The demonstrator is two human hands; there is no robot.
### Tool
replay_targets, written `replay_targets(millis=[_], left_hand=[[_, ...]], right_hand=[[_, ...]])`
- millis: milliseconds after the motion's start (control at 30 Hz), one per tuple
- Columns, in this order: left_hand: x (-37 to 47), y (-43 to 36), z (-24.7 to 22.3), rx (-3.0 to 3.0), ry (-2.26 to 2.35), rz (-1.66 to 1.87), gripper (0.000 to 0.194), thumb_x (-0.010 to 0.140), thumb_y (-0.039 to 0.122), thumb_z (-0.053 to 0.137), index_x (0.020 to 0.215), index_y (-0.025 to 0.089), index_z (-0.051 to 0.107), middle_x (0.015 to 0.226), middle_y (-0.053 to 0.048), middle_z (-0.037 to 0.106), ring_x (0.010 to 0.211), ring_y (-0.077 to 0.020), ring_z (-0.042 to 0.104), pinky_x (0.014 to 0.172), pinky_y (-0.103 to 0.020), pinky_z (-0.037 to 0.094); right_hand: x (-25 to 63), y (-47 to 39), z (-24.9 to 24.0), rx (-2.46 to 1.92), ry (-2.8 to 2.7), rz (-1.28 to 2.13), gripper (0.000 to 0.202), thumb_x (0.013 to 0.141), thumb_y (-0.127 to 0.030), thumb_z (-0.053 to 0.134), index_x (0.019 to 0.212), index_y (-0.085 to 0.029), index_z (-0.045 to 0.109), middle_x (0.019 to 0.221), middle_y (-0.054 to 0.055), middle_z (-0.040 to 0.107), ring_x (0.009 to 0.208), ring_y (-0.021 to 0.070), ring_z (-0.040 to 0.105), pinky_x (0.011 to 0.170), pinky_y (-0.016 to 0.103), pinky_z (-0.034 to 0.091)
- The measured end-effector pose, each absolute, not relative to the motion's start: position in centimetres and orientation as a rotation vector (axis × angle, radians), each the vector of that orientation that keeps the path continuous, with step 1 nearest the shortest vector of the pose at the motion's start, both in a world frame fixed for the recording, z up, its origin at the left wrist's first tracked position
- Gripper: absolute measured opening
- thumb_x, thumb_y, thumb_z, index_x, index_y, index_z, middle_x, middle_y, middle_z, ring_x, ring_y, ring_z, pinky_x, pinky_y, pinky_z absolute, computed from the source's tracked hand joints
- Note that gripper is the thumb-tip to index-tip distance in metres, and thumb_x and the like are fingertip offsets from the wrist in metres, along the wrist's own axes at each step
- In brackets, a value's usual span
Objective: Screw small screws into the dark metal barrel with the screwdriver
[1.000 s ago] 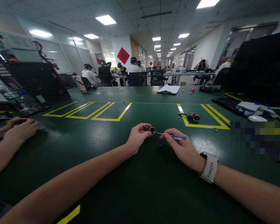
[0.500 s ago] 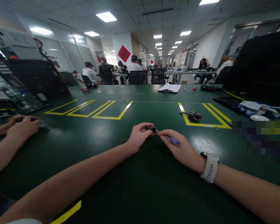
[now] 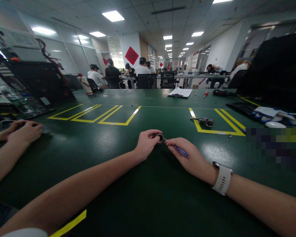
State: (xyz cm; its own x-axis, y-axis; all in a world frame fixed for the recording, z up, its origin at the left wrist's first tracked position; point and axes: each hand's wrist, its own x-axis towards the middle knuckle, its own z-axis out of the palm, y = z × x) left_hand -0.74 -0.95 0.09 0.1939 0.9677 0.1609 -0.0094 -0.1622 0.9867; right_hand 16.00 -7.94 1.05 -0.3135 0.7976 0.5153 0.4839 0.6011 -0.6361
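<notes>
Between the thumb and fingers of my left hand is a small round metal ring-like part, its open side facing me. My right hand grips a screwdriver with a translucent purple handle. The thin shaft points up and left to the rim of the ring-like part; whether the tip touches it I cannot tell. Beyond my right hand, a metal cylindrical part with a rod lies across a yellow tape line.
Yellow tape marks boxes on the green table. A clipboard with papers, a red pen-like tool and gloves lie farther off. Another person's hands rest at the left. A bottle-like white container stands at the back.
My right hand has shifted slightly left and down with the screwdriver, whose handle sits a little lower. My left hand keeps its hold on the ring-like part.
</notes>
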Motion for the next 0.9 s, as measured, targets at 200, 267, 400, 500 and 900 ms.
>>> replay_targets(millis=[200, 267, 400, 500, 900], left_hand=[[-0.7, -1.0, 0.2, 1.401, 0.976, 1.170, 0.026, 0.064, 0.008, 0.064, 0.089, 0.014, 0.060, 0.093, -0.007, 0.066, 0.083, -0.0181, 0.063, 0.074, -0.036, 0.055], [-0.6, -1.1, 0.4, 1.363, 0.995, 1.179, 0.034, 0.062, 0.003, 0.064, 0.092, 0.014, 0.056, 0.100, -0.009, 0.064, 0.089, -0.0192, 0.062, 0.080, -0.039, 0.053], [-0.5, -1.3, 0.9, 1.316, 0.997, 1.172, 0.039, 0.061, -0.001, 0.066, 0.094, 0.015, 0.052, 0.107, -0.010, 0.063, 0.097, -0.0182, 0.061, 0.091, -0.040, 0.047], [-0.5, -1.3, 0.9, 1.298, 0.985, 1.166, 0.038, 0.062, -0.001, 0.067, 0.093, 0.015, 0.050, 0.106, -0.009, 0.063, 0.097, -0.0177, 0.061, 0.092, -0.039, 0.047], [-0.8, -0.7, 0.2, 1.374, 0.985, 1.142, 0.034, 0.060, 0.008, 0.071, 0.092, 0.015, 0.060, 0.101, -0.006, 0.065, 0.091, -0.0167, 0.062, 0.090, -0.037, 0.047]], right_hand=[[16.7, -6.9, 1.0, -1.012, -1.431, 0.895, 0.021, 0.085, -0.035, 0.050, 0.075, -0.019, 0.059, 0.071, 0.001, 0.062, 0.072, 0.0162, 0.060, 0.073, 0.032, 0.046], [17.0, -6.3, 0.7, -0.986, -1.218, 1.049, 0.025, 0.083, -0.037, 0.052, 0.067, -0.018, 0.055, 0.059, -0.002, 0.055, 0.057, 0.0132, 0.055, 0.063, 0.029, 0.045], [17.5, -5.7, 0.2, -0.990, -1.115, 1.182, 0.029, 0.079, -0.040, 0.057, 0.062, -0.017, 0.052, 0.056, -0.003, 0.051, 0.048, 0.0102, 0.049, 0.052, 0.025, 0.040], [17.5, -5.6, 0.1, -0.993, -1.144, 1.156, 0.029, 0.079, -0.041, 0.056, 0.063, -0.018, 0.053, 0.055, -0.003, 0.050, 0.048, 0.0107, 0.049, 0.052, 0.025, 0.040], [17.1, -6.6, 0.6, -1.181, -1.450, 0.870, 0.032, 0.084, -0.044, 0.048, 0.064, -0.019, 0.051, 0.052, -0.002, 0.052, 0.051, 0.0131, 0.051, 0.055, 0.027, 0.041]])
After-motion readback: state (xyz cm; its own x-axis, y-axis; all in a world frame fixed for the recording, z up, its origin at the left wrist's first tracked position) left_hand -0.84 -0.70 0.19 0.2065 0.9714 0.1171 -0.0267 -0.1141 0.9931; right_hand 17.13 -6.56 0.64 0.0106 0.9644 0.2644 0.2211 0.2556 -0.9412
